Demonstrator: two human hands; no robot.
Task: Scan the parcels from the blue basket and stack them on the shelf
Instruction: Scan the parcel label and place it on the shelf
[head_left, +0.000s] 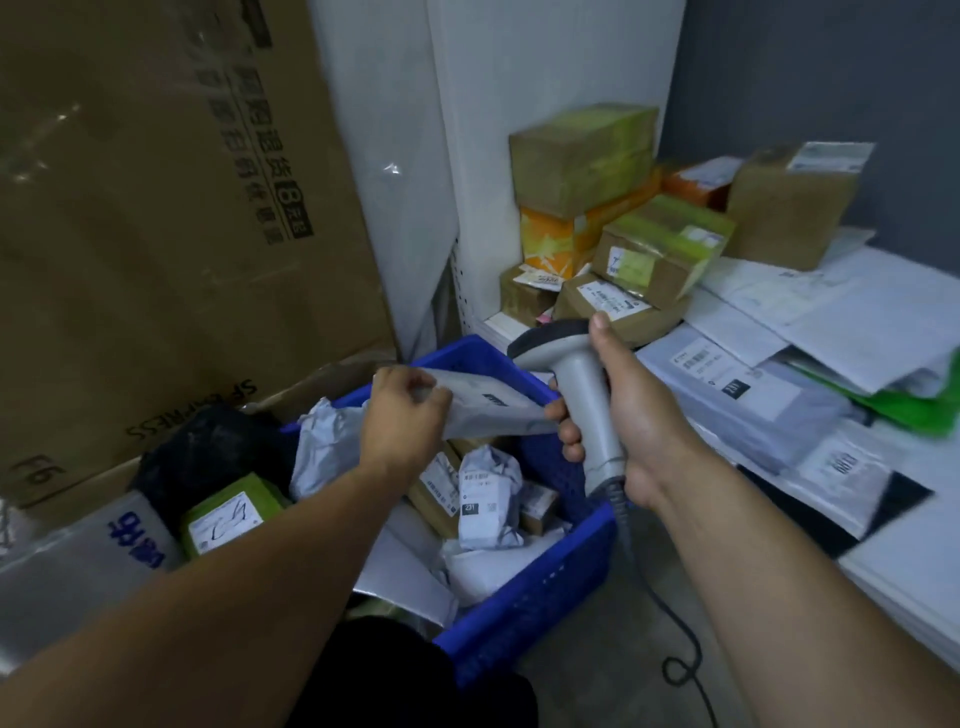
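A blue basket (540, 592) stands low in the middle, filled with several grey bag parcels and small cardboard boxes. Above it my left hand (405, 421) pinches the left end of a flat grey bag parcel (493, 405). My right hand (618, 410) grips the handle of a grey barcode scanner (571, 374), whose dark head sits just above the parcel; the fingertips of that hand touch the parcel's right end. To the right, the white shelf (904, 566) holds stacked cardboard boxes (587, 156) at the back and flat grey bag parcels (748, 395) in front.
A very large cardboard carton (156, 208) fills the left side. Below it lie a black bag (208, 457) and a green-taped box (228, 514) beside the basket. The scanner's coiled cable (670, 629) hangs down to the floor between basket and shelf.
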